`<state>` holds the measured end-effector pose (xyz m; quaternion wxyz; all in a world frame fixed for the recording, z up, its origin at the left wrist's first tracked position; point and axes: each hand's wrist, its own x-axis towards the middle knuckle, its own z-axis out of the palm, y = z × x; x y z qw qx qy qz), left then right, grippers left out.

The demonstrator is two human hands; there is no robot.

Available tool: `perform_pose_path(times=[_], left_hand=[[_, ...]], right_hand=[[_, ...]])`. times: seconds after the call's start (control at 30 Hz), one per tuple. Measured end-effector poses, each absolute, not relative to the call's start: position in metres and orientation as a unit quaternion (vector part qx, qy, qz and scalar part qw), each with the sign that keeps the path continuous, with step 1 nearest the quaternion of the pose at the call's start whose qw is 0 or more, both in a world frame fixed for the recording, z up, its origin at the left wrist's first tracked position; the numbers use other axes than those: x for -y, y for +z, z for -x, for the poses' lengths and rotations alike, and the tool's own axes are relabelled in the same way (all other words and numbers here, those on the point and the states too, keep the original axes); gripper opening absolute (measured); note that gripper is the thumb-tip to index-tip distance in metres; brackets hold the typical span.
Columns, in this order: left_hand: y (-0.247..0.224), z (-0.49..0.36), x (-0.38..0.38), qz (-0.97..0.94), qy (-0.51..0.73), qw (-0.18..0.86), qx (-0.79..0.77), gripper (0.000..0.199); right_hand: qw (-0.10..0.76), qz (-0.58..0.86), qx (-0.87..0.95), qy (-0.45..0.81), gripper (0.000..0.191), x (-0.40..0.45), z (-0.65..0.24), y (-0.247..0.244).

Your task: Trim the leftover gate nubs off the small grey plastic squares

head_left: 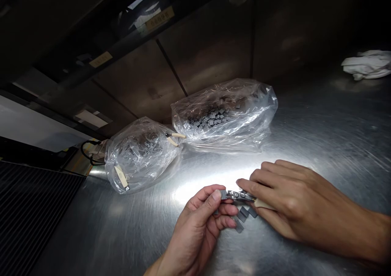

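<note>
**Left hand** (195,227): palm turned up, fingers curled, thumb and forefinger closed on a small grey block (223,194). I cannot tell whether the other fingers grip anything.

**Right hand** (302,198): back of the hand upward, entering from the right side of my view. Its fingers (262,174) are closed around small metal nippers (241,196) with a beige handle (263,204). The metal tip touches the grey block at the left thumb.

**Loose grey blocks** (243,215): at least three, lying on the surface just below the nippers and beside the left hand's fingertips.

**Stainless steel surface** (317,141): brushed and scratched, with a bright patch of glare under the hands.

**Clear plastic bags:** two, both well beyond the hands. The right one (224,111) holds many small grey blocks, and the left one (140,156) holds more of them, less densely heaped. The bags lie side by side and touch. Beige tabs (121,175) are fixed to the left bag.

**White cloth** (366,64): crumpled, at the far right of the surface.

**Black cable** (87,152): looped beyond the left bag.

**Black ribbed mat** (30,215): at the lower left, beside the surface.

**Brown metal panels** (207,52): across the far side, above the surface, with small labels (100,59) too dim to read.
</note>
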<state>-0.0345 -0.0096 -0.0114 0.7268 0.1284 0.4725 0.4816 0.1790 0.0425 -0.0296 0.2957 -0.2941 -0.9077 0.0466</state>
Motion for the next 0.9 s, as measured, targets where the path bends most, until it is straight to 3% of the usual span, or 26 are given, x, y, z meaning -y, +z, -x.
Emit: perform_pose_path(times=[0.37, 0.9], left_hand=[[-0.0086, 0.0327, 0.0086, -0.123, 0.483, 0.72, -0.483, 0.021], [-0.0101, 0.0339, 0.0095, -0.134, 0.476, 0.728, -0.474, 0.017]], right_hand=[[0.275, 0.281, 0.919, 0.023, 0.026, -0.0416, -0.1802, -0.0283], [0.294, 0.314, 0.903, 0.004, 0.024, -0.0398, -0.1786, -0.0296]])
